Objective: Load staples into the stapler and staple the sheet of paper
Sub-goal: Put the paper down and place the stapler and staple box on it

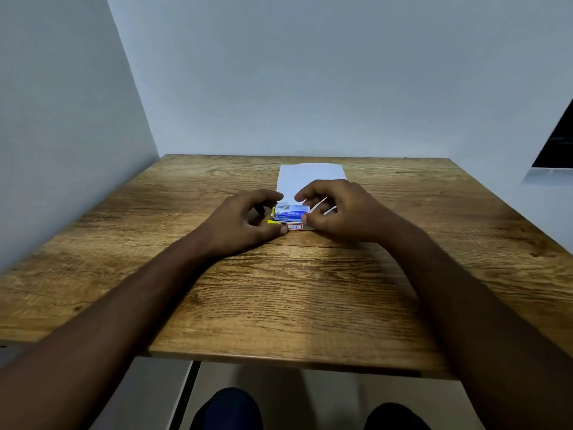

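A small blue and white staple box lies at the middle of the wooden table, on the near end of a white sheet of paper. My left hand grips the box's left end, where yellow flaps stick out. My right hand pinches the right end with thumb and curled fingers. A white tag with a red frame shows just under the box. No stapler can be seen; my hands hide what lies beneath them.
Pale walls close in the table at the back and on the left. A dark opening is at the right edge. My knees show below the table's near edge.
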